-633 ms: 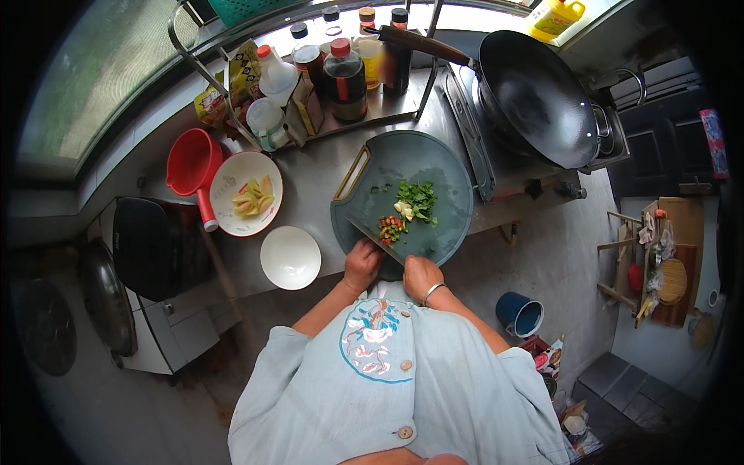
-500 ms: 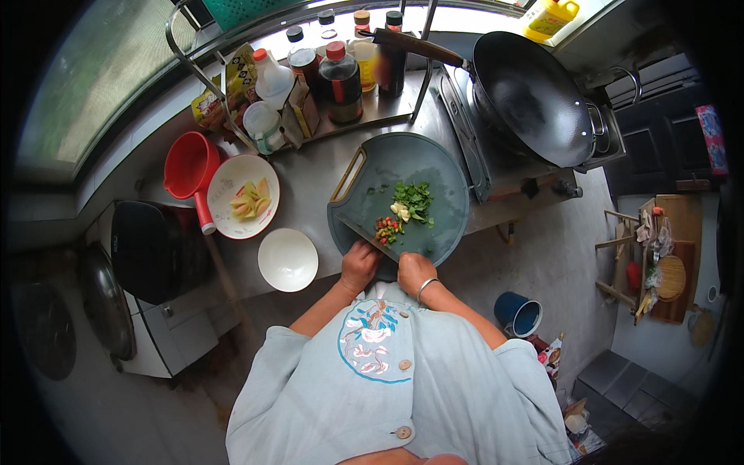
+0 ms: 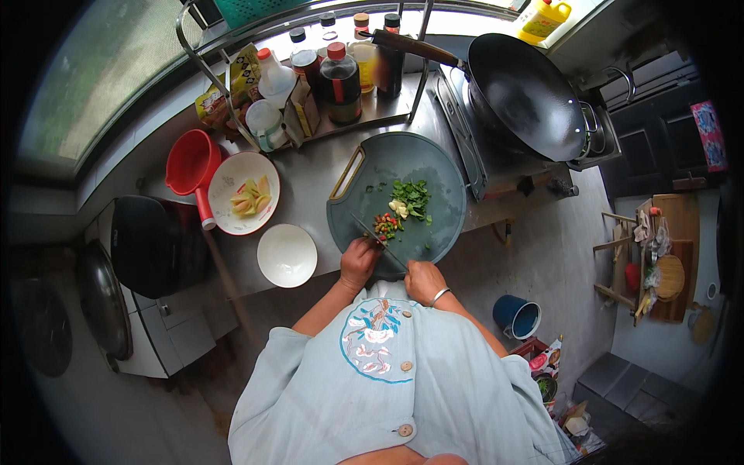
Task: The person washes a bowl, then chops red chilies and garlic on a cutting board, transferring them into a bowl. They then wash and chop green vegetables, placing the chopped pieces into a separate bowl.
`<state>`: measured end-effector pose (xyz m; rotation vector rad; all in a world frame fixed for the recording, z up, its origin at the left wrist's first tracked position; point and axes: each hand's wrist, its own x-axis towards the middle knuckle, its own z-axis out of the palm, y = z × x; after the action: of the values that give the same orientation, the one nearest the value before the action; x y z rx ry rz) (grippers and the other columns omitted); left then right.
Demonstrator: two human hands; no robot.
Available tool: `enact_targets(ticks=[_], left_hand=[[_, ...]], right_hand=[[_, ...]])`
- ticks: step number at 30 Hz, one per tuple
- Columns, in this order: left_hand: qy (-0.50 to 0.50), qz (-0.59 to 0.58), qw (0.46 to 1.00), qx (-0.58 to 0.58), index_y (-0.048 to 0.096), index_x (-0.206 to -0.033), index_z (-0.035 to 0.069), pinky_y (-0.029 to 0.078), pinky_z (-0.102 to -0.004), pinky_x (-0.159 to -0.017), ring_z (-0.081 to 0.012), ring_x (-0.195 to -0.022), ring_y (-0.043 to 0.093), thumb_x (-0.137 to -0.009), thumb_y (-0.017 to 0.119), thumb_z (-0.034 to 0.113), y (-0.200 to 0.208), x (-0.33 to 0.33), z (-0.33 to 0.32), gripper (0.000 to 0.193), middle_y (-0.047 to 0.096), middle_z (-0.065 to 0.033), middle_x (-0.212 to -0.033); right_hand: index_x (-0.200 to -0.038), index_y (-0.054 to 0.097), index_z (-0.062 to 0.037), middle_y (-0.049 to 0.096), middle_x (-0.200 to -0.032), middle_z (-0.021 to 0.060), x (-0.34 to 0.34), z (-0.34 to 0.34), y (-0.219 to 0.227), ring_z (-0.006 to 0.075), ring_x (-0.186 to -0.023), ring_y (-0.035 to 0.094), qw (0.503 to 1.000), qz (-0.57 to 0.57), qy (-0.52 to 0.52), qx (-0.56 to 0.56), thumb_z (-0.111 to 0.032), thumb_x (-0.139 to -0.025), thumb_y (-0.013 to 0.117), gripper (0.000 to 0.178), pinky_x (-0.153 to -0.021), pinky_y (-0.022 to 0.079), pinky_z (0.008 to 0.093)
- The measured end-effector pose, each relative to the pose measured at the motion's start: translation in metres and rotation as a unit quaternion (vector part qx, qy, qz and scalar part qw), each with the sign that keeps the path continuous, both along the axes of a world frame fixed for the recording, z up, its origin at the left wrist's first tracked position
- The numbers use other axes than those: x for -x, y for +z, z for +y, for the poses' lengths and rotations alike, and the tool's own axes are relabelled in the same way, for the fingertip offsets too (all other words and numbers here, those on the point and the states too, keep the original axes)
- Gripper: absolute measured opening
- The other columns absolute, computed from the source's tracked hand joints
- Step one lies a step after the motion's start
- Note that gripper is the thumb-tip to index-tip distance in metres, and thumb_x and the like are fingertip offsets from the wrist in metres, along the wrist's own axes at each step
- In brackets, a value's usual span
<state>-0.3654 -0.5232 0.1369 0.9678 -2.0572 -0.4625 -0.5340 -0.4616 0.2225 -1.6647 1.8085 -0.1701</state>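
We list: plate (image 3: pixel 232 174) of pale slices, well left of our fingers; white bowl (image 3: pixel 287 256), nearer them; left hand (image 3: pixel 359 263), fingers bunched beside the blade, anything pinched we cannot tell; knife (image 3: pixel 381 243), between both hands' fingers; chopped peppers (image 3: pixel 386 226), just beyond the left fingertips; garlic (image 3: pixel 398 208), greens (image 3: pixel 415 198), farther beyond; right hand (image 3: pixel 424 282), fingers curled round the knife's handle; cutting board (image 3: pixel 442 167), stretching beyond all fingers.

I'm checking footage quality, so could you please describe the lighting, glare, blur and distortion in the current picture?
Head view: daylight washes out the ledge behind the bottles; head view: the wok shows whitish glare at its lower right; head view: the window bows and corners go black; head view: a smudgy blur covers part of the rightmost black-capped bottle.
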Motion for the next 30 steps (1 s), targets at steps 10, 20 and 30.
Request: enact_targets(ticks=[10, 20, 30], left_hand=[[-0.024, 0.009, 0.999, -0.026, 0.062, -0.079, 0.007, 0.05, -0.035, -0.073, -0.0279, -0.084, 0.059, -0.064, 0.066, 0.002, 0.003, -0.001, -0.002, 0.016, 0.062, -0.0073, -0.09], [-0.012, 0.005, 1.0, 0.004, 0.061, -0.079, 0.005, 0.05, -0.0375, -0.077, -0.0304, -0.089, 0.058, -0.065, 0.065, 0.002, 0.002, 0.002, 0.006, 0.015, 0.061, -0.0097, -0.095], [0.08, -0.017, 0.995, -0.065, 0.06, -0.088, 0.006, 0.045, -0.0398, -0.083, -0.0333, -0.096, 0.054, -0.059, 0.075, 0.011, 0.035, -0.008, 0.006, 0.034, 0.055, -0.0125, -0.105]], right_hand=[[-0.07, 0.063, 0.0048, 0.06, -0.077, 0.0282, -0.011, -0.028, -0.028, 0.0428, -0.076, 0.06, 0.998, -0.005, -0.021, -0.064, -0.008, -0.071, 0.055, 0.015, -0.069, 0.049, 0.0463], [-0.078, 0.061, 0.0031, 0.059, -0.073, 0.0269, -0.005, -0.018, -0.033, 0.0429, -0.073, 0.059, 0.996, -0.062, -0.036, 0.051, -0.008, -0.075, 0.054, 0.014, -0.067, 0.048, 0.0486], [-0.082, 0.061, 0.003, 0.059, -0.07, 0.0269, -0.001, 0.005, 0.001, 0.0421, -0.069, 0.059, 0.994, -0.062, -0.061, 0.067, -0.009, -0.077, 0.053, 0.015, -0.065, 0.048, 0.0485]])
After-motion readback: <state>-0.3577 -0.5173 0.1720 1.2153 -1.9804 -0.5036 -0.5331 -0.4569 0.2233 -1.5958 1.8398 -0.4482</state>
